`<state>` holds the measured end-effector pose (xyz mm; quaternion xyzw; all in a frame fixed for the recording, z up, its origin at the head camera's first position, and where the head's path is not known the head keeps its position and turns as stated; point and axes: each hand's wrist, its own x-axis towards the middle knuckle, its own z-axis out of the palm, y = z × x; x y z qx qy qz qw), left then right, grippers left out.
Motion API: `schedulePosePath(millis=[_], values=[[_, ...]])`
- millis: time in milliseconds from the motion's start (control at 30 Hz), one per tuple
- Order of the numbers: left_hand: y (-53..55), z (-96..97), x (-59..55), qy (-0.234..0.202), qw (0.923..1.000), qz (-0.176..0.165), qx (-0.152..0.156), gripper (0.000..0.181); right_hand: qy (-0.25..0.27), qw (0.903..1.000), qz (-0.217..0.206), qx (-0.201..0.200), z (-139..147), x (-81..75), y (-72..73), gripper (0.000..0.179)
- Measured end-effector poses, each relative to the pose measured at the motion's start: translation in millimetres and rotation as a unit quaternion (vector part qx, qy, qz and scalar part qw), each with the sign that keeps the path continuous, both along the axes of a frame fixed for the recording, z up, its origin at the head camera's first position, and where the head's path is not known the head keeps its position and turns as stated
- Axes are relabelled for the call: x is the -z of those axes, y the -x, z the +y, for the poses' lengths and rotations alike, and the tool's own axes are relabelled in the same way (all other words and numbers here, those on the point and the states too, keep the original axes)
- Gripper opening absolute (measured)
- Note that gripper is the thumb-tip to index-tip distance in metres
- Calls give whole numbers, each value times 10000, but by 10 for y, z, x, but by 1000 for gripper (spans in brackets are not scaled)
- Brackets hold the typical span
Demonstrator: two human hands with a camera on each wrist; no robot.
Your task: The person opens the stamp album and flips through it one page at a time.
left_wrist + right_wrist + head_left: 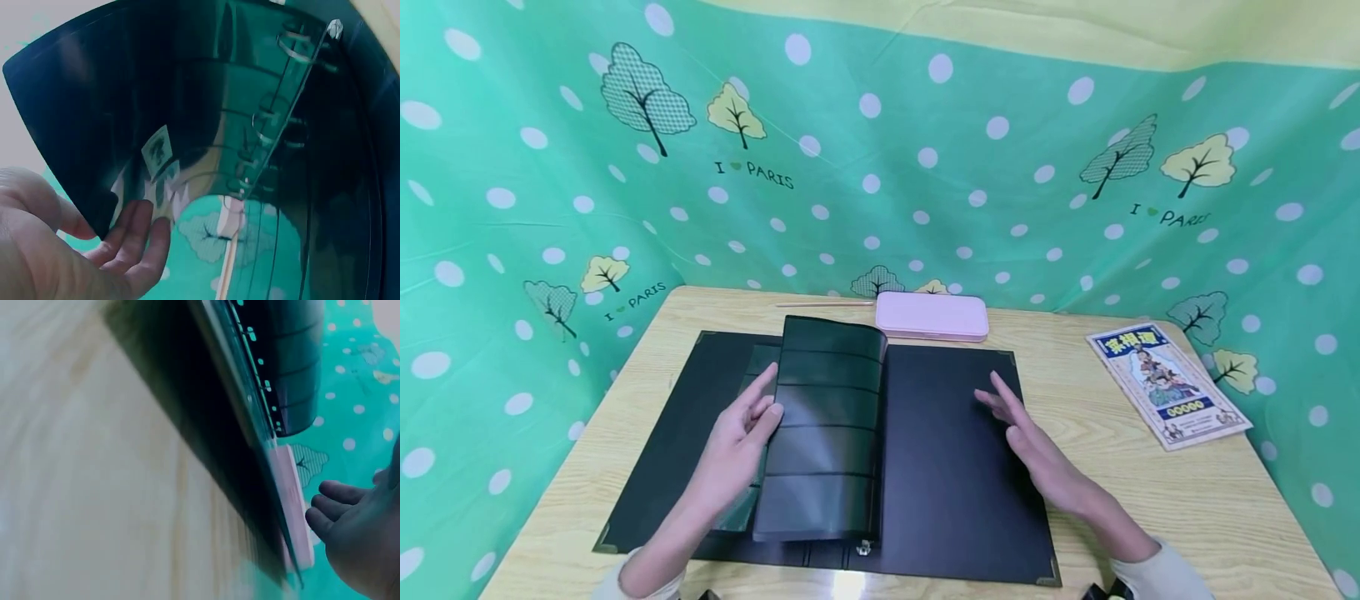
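A black ring binder album (958,467) lies spread open on the table. Its dark pocket pages (827,425) stand lifted and curved over the left half. At their outer edge, my left hand (733,454) pinches the pages between thumb and fingers. In the left wrist view, metal rings (295,47) run along the spine, and a small pale printed patch (157,152) shows on the page; whether it is an insert or a reflection I cannot tell. Over the bare right cover, my right hand (1048,462) hovers with fingers extended, holding nothing.
Behind the album sits a pink case (932,315), with a thin stick (827,303) to its left. A printed booklet (1168,385) with colourful figures lies on the table (1090,367) at the right. A green dotted curtain (880,183) hangs around the back and sides.
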<state>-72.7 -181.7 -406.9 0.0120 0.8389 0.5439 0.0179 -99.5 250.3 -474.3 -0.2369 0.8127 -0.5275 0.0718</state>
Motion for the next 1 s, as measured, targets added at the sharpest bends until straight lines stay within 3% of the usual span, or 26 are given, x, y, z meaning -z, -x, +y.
schedulePosePath(millis=[100, 267, 467, 567, 867, 1000], values=[[52, -52, 35, -23, 10000, -81, -46, 58, -202, 9998, -46, 80, 81, 62, 24, 64], [63, -76, 141, 181, 9995, -18, -270, 54, 46, 9997, -220, 68, 211, 150, 72, 63], [42, -52, 280, 61, 9969, 673, -412, 60, -196, 9986, -470, 132, 224, 163, 81, 62], [29, -24, 313, 116, 9954, 860, -412, 69, -398, 9977, -507, 184, 211, 164, 85, 63], [17, -12, 278, 39, 9993, 296, -237, 88, -581, 9972, -410, 215, 200, 197, 89, 68], [40, -59, 247, -56, 9999, -46, -80, 93, -985, 9945, -172, 308, 197, 216, 81, 81]])
